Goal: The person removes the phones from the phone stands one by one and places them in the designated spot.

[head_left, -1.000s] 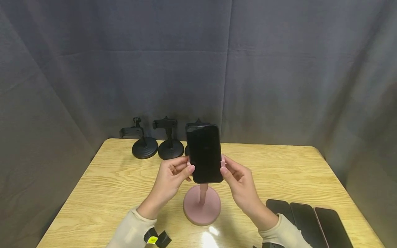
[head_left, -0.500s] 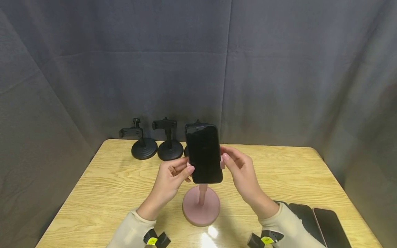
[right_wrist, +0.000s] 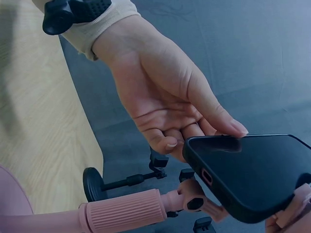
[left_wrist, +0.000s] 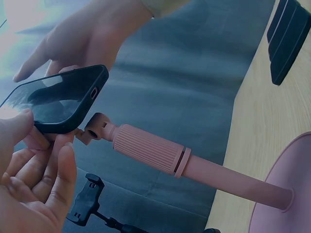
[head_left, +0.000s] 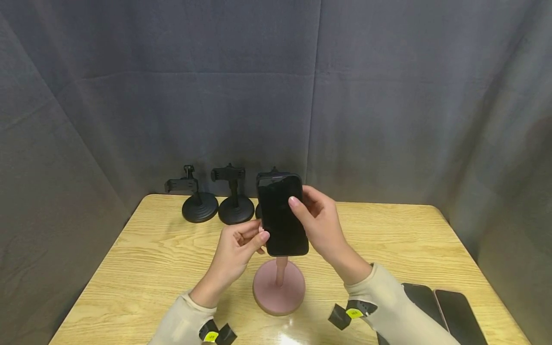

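Observation:
A black smartphone (head_left: 279, 225) stands upright, screen toward me, in the clamp of a pink phone stand (head_left: 276, 293). My left hand (head_left: 235, 249) pinches the pink clamp at the phone's left edge, thumb in front and fingers behind. At the right side, my right hand (head_left: 322, 225) holds the phone's upper edge, its thumb lying over the screen and its fingers behind. The stand's ribbed collar and post (left_wrist: 150, 149) show below the phone in the left wrist view. Most of the clamp is hidden behind the phone.
Two black phone stands (head_left: 200, 207) (head_left: 236, 209) stand at the back left of the wooden table (head_left: 142, 268); a third is mostly hidden behind the phone. Several dark phones (head_left: 459, 314) lie at the front right, partly under my right sleeve. A grey curtain (head_left: 388, 105) surrounds the table.
My right hand has let go of the pink clamp's right side and moved up and left onto the phone's upper right edge. The left hand keeps its grip.

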Demonstrator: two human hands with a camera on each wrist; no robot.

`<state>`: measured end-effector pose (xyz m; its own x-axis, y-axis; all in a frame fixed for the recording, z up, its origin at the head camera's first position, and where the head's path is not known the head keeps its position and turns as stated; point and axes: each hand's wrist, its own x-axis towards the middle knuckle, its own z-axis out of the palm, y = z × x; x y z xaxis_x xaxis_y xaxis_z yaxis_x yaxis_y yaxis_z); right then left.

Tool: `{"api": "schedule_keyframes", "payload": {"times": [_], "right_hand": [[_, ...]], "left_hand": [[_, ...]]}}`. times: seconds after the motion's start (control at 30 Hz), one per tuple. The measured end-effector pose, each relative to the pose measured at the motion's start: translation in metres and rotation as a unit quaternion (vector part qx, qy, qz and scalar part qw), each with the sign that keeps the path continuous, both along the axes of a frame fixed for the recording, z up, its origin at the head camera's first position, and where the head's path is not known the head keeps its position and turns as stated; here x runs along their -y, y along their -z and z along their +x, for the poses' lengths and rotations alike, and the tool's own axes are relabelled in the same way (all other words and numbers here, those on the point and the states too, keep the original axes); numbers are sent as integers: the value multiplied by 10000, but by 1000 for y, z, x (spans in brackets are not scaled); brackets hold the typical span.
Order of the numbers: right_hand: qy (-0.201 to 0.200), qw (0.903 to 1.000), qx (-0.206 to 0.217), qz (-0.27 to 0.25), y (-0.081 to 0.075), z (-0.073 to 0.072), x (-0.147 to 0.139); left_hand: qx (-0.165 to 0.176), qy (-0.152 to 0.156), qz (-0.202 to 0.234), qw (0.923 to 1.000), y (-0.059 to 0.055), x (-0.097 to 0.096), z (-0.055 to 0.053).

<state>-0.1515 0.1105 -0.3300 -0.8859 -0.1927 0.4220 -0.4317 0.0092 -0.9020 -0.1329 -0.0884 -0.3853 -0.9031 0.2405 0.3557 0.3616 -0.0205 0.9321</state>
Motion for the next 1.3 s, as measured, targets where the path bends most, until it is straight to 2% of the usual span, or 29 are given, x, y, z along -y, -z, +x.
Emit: {"api": "schedule_keyframes", "payload": {"times": [0.2, 0.33, 0.53, 0.77, 0.93, 1.13, 1.3], "right_hand": [[-222, 9993, -215, 195, 3, -4, 5], [-244, 9993, -277, 32, 5, -3, 8], [-43, 9986, -373, -382, 12, 0, 14], [143, 9967, -542, -586, 18, 0, 17], [259, 9958, -498, -730, 20, 0, 18], [361, 9949, -415, -842, 22, 1, 17], [450, 9943, -374, -893, 23, 0, 16]], "left_hand": [[-8, -29, 14, 10000, 1, 0, 0], [-30, -63, 40, 10000, 1, -1, 0], [-196, -208, 99, 9995, 3, -2, 1], [-431, -348, 130, 9984, 4, -4, 2], [-557, -602, 141, 9965, 6, -8, 2], [-923, -975, -48, 9909, 8, -15, 0], [-943, -1127, -167, 9890, 7, -18, -2]]}}
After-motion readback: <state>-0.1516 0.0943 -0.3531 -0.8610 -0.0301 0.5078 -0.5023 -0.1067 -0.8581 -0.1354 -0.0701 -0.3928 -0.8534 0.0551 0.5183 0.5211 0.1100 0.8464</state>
